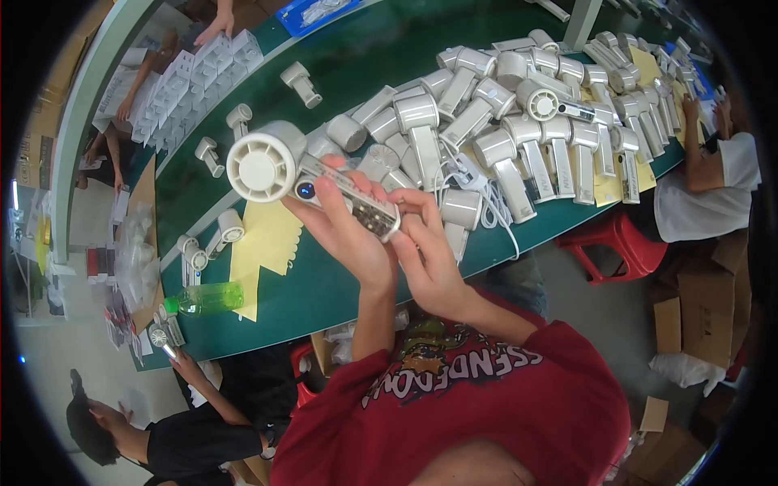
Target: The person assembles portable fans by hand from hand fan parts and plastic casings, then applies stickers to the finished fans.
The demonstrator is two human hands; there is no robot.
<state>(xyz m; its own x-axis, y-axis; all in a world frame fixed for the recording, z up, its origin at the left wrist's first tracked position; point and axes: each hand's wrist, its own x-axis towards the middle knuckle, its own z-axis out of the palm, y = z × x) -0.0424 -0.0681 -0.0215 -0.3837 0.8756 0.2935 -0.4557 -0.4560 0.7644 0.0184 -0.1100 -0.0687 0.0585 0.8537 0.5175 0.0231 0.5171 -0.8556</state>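
Observation:
A white hand-held fan point(279, 166) with a round grilled head and a grey handle is held up over the green table point(340, 57). My left hand point(344, 231) cups the handle from below, thumb near a small blue button. My right hand point(425, 243) pinches the lower end of the handle, where the inner parts show. Behind the hands lies a big heap of the same white fans point(519, 121), with white cables point(486, 206) beside them.
A green plastic bottle point(207, 298) lies on yellow paper point(263, 243) at the table's left. Loose fans point(301, 83) and white boxes point(198, 81) sit farther back. Other people work at the left end, far side and right side. Red stool point(620, 243), cardboard boxes point(705, 308).

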